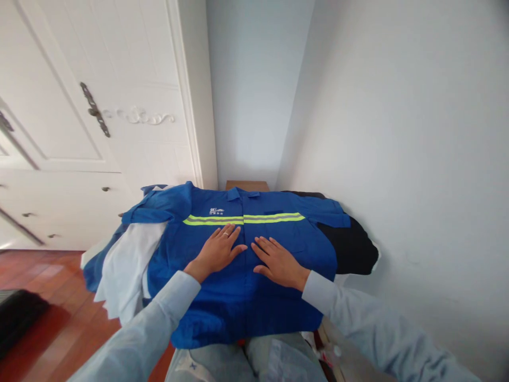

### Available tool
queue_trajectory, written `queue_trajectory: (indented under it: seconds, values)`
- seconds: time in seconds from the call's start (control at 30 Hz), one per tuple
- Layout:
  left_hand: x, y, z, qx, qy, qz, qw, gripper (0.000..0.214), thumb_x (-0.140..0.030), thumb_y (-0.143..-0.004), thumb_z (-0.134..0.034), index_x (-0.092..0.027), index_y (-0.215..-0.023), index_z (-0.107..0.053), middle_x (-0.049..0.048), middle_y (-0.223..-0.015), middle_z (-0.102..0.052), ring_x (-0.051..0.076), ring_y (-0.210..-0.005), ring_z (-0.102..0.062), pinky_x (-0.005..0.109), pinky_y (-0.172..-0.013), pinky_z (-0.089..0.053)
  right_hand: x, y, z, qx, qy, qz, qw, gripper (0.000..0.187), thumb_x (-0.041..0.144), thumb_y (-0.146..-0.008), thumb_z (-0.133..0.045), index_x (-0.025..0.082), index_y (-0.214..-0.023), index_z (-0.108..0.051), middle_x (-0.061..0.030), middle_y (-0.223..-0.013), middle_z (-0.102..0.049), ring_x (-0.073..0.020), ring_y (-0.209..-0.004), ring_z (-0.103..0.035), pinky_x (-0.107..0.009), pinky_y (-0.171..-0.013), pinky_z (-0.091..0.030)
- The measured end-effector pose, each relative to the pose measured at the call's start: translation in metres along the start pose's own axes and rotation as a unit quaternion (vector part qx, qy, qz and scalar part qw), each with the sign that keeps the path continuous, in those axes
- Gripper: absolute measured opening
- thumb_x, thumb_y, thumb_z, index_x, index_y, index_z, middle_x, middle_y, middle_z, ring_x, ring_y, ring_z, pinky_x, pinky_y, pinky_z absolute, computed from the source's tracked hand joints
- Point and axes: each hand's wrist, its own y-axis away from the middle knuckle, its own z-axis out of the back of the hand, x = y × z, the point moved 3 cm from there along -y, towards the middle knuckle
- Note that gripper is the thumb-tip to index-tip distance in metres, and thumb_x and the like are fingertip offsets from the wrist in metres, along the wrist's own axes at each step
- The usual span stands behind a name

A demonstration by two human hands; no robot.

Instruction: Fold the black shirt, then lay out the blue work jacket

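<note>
A blue short-sleeved work shirt (278,307) lies spread out front side up, its collar at the far end. A yellow-green and grey reflective stripe (274,218) crosses its chest, with a white printed logo above the left part. My left hand (218,248) rests flat on the shirt just below the stripe, fingers stretched out, a ring on one finger. Beside it, across the front placket, my right hand (278,261) lies palm down with its fingers extended. Neither hand grips the cloth. The shirt's lower hem hangs near my lap.
Under the shirt are other clothes: a white garment (127,265) at left and a black one (350,246) at right. Behind stands a brown box (247,185). A white wardrobe (151,63) is at left, a pale wall (397,132) at right. A black object (19,318) sits on the wooden floor.
</note>
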Motion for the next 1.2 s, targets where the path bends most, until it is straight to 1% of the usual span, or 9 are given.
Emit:
queue_trajectory:
  seconds: [0.17,0.43,0.63,0.73,0.87,0.97,1.03,1.1,1.2]
  values:
    - [0.015,0.012,-0.021,0.006,-0.013,0.031,0.999,0.070,-0.064,-0.098,-0.026,-0.020,-0.149,-0.046,0.0122,-0.157,-0.041,0.029,-0.147,-0.034,0.050,-0.121,-0.025,-0.022,0.038,0.003,-0.006,0.031,-0.033,0.999,0.066,0.057,-0.100,-0.041,0.018,-0.153,-0.041,-0.0176,-0.155,-0.043,-0.0317,-0.145,-0.037,-0.053,-0.118,-0.031]
    - [0.019,0.014,-0.014,0.022,-0.024,0.032,0.999,0.071,-0.064,-0.099,-0.025,-0.019,-0.150,-0.045,0.0125,-0.157,-0.039,0.028,-0.148,-0.033,0.049,-0.121,-0.024,-0.102,0.129,0.014,-0.006,0.063,-0.229,0.971,0.068,0.059,-0.101,-0.026,0.017,-0.153,-0.041,-0.0156,-0.159,-0.038,-0.0299,-0.148,-0.032,-0.053,-0.120,-0.027]
    - [0.018,0.014,-0.013,0.044,-0.018,0.048,0.998,0.071,-0.062,-0.099,-0.029,-0.016,-0.151,-0.043,0.0136,-0.158,-0.037,0.029,-0.149,-0.030,0.050,-0.121,-0.023,-0.121,0.178,0.008,-0.037,0.026,-0.339,0.940,0.074,0.063,-0.100,-0.019,0.016,-0.150,-0.045,-0.0164,-0.159,-0.037,-0.0321,-0.148,-0.030,-0.058,-0.118,-0.028]
    - [0.016,0.006,-0.004,0.064,-0.002,0.059,0.996,0.066,-0.059,-0.099,-0.032,-0.016,-0.147,-0.048,0.0145,-0.157,-0.040,0.031,-0.147,-0.033,0.053,-0.119,-0.027,-0.122,0.169,0.011,-0.081,0.002,-0.339,0.937,0.075,0.064,-0.100,-0.021,0.012,-0.144,-0.053,-0.0200,-0.156,-0.040,-0.0337,-0.147,-0.033,-0.058,-0.117,-0.029]
    - [0.001,-0.020,0.013,0.113,0.009,0.121,0.986,0.064,-0.058,-0.100,-0.026,-0.013,-0.124,-0.065,0.0198,-0.133,-0.063,0.035,-0.126,-0.058,0.051,-0.103,-0.046,-0.126,0.123,0.027,-0.135,-0.043,-0.261,0.955,0.068,0.060,-0.101,-0.030,0.014,-0.143,-0.055,-0.0178,-0.153,-0.045,-0.0316,-0.144,-0.039,-0.056,-0.118,-0.030]
    - [-0.020,-0.041,0.017,0.056,-0.014,0.145,0.988,0.063,-0.055,-0.101,-0.030,-0.007,-0.128,-0.061,0.0236,-0.130,-0.063,0.036,-0.123,-0.059,0.049,-0.100,-0.047,-0.137,0.087,0.035,-0.108,-0.087,-0.186,0.973,0.058,0.055,-0.101,-0.035,0.019,-0.139,-0.059,-0.0128,-0.145,-0.056,-0.0287,-0.139,-0.047,-0.052,-0.119,-0.030]
    - [-0.032,-0.048,0.009,0.018,-0.026,0.099,0.995,0.062,-0.051,-0.101,-0.035,-0.006,-0.141,-0.050,0.0240,-0.146,-0.050,0.035,-0.139,-0.045,0.048,-0.110,-0.039,-0.151,0.072,0.036,-0.078,-0.105,-0.157,0.979,0.053,0.053,-0.101,-0.039,0.020,-0.134,-0.064,-0.0115,-0.139,-0.062,-0.0285,-0.134,-0.053,-0.050,-0.118,-0.033]
    - [-0.037,-0.048,-0.007,0.025,-0.022,0.056,0.998,0.062,-0.050,-0.101,-0.036,-0.009,-0.146,-0.046,0.0209,-0.155,-0.041,0.033,-0.146,-0.034,0.049,-0.117,-0.031,-0.167,0.069,0.035,-0.057,-0.108,-0.155,0.980,0.052,0.053,-0.099,-0.043,0.019,-0.130,-0.067,-0.0121,-0.135,-0.065,-0.0299,-0.131,-0.056,-0.049,-0.116,-0.037]
    - [-0.033,-0.044,-0.028,0.029,-0.003,0.043,0.999,0.062,-0.053,-0.101,-0.032,-0.013,-0.146,-0.048,0.0172,-0.156,-0.041,0.031,-0.147,-0.032,0.050,-0.119,-0.027,-0.192,0.081,0.033,-0.045,-0.103,-0.184,0.977,0.053,0.053,-0.097,-0.045,0.017,-0.129,-0.068,-0.0132,-0.136,-0.063,-0.0323,-0.132,-0.055,-0.053,-0.115,-0.038]
